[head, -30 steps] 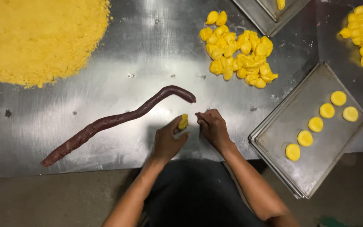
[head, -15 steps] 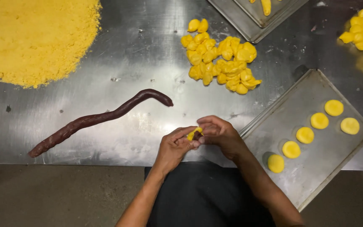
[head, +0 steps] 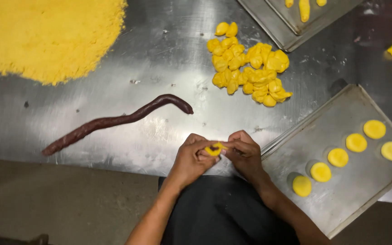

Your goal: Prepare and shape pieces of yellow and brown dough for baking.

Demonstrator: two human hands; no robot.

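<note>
Both my hands pinch one small yellow dough piece (head: 214, 149) at the near edge of the counter (head: 169, 63).

My left hand (head: 195, 159) cups it from below while my right hand (head: 246, 153) presses its fingertips in from the side; a dark spot shows in the middle of the dough. I judge it soft, light and easily torn, so I would hold it by the rim with light pressure and keep the centre supported. The dark purple rope (head: 114, 120) lies to the left, the heap of yellow lumps (head: 248, 68) farther off, and five flat yellow discs (head: 338, 157) sit on the tray (head: 364, 181) at my right. A mound of yellow crumbs (head: 46, 36) fills the far left.
</note>
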